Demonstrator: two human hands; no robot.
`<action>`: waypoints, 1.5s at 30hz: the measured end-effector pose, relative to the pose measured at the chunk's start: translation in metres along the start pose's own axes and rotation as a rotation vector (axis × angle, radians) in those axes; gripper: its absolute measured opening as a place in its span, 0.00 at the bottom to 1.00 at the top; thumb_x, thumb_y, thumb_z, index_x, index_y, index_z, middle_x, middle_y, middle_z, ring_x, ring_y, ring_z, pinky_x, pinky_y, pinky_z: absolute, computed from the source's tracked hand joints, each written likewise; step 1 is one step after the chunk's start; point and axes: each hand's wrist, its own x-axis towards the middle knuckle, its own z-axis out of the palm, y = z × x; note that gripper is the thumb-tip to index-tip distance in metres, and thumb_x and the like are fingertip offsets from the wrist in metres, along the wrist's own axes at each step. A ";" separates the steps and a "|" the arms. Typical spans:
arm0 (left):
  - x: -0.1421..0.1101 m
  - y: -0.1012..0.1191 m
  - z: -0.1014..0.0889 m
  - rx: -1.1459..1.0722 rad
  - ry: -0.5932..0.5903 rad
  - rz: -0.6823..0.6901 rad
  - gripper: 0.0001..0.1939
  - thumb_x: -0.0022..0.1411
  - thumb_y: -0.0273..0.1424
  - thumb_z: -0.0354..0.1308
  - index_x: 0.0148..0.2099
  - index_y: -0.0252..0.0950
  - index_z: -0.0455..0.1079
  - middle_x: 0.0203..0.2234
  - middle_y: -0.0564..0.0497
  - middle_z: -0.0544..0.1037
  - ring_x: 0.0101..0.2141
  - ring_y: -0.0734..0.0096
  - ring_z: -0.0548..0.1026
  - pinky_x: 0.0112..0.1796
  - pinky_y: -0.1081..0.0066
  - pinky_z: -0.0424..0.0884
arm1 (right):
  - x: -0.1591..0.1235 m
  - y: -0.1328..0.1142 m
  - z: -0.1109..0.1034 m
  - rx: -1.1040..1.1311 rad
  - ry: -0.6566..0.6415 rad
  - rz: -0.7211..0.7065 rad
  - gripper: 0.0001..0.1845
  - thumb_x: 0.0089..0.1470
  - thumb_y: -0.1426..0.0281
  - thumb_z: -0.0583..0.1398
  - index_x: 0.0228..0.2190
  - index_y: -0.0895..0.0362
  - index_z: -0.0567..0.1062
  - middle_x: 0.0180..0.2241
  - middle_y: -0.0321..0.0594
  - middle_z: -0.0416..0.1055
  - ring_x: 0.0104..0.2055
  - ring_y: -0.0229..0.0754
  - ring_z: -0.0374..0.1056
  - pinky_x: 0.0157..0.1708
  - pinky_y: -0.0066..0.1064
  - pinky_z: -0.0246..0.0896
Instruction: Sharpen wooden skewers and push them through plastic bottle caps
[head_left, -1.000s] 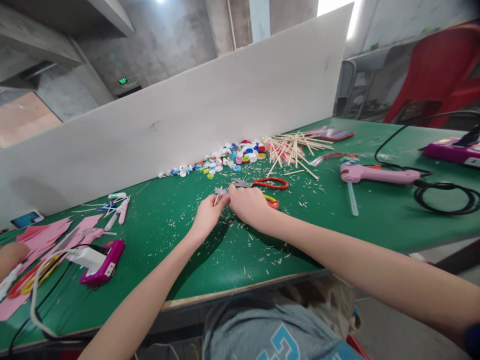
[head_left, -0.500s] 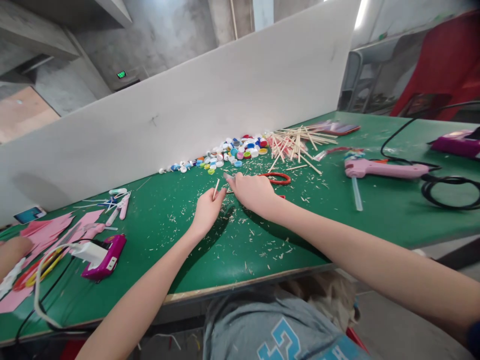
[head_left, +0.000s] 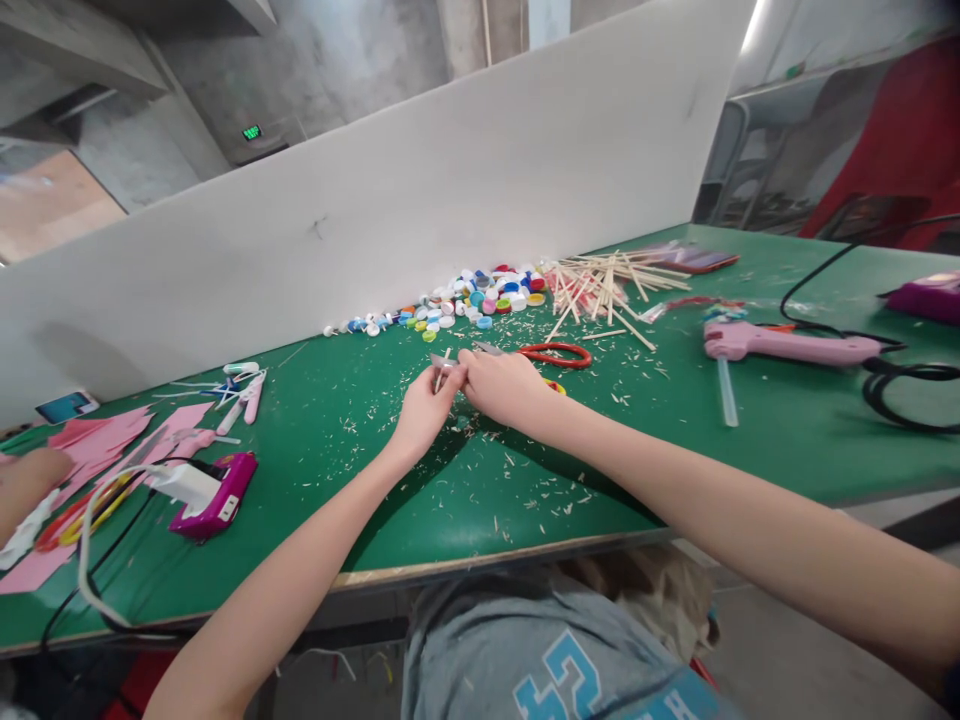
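Note:
My left hand (head_left: pixel 422 412) pinches a short wooden stick (head_left: pixel 442 368) that points up and away from me. My right hand (head_left: pixel 504 385) is closed on a pair of small scissors with yellow-and-red handles (head_left: pixel 553 386); their metal blades (head_left: pixel 444 362) meet the stick. Both hands hover just above the green table (head_left: pixel 675 440), close together at its middle. Wood chips lie scattered under them.
Red-handled scissors (head_left: pixel 553 355) lie just behind my right hand. A heap of coloured bottle caps (head_left: pixel 480 296) and a pile of wooden sticks (head_left: pixel 600 285) sit against the white board (head_left: pixel 420 200). A pink glue gun (head_left: pixel 787 347) lies right; a magenta device (head_left: pixel 217 497) and pink paper (head_left: pixel 97 440) left.
My right hand, which reached toward the red-handled scissors half a second ago, has come back to the stick with the small scissors. The view has shifted slightly.

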 end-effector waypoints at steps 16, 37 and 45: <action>-0.001 -0.004 0.000 0.032 -0.043 -0.047 0.28 0.52 0.59 0.51 0.25 0.36 0.56 0.13 0.61 0.52 0.17 0.83 0.49 0.20 0.76 0.44 | -0.007 -0.010 0.006 -0.019 -0.012 0.078 0.13 0.61 0.73 0.45 0.42 0.64 0.66 0.32 0.53 0.74 0.37 0.48 0.73 0.32 0.31 0.58; -0.010 0.013 -0.001 -0.217 -0.070 -0.225 0.29 0.56 0.60 0.43 0.22 0.39 0.48 0.12 0.61 0.46 0.12 0.83 0.46 0.15 0.74 0.39 | -0.002 -0.001 -0.003 0.083 0.095 0.165 0.29 0.65 0.56 0.37 0.40 0.60 0.70 0.33 0.48 0.74 0.35 0.48 0.71 0.30 0.35 0.56; -0.006 0.012 -0.006 -0.418 -0.171 -0.324 0.25 0.62 0.53 0.34 0.25 0.39 0.48 0.14 0.61 0.45 0.13 0.84 0.42 0.16 0.77 0.36 | -0.001 -0.001 -0.001 0.108 0.085 0.072 0.27 0.64 0.55 0.40 0.38 0.60 0.70 0.33 0.47 0.74 0.34 0.46 0.70 0.31 0.34 0.56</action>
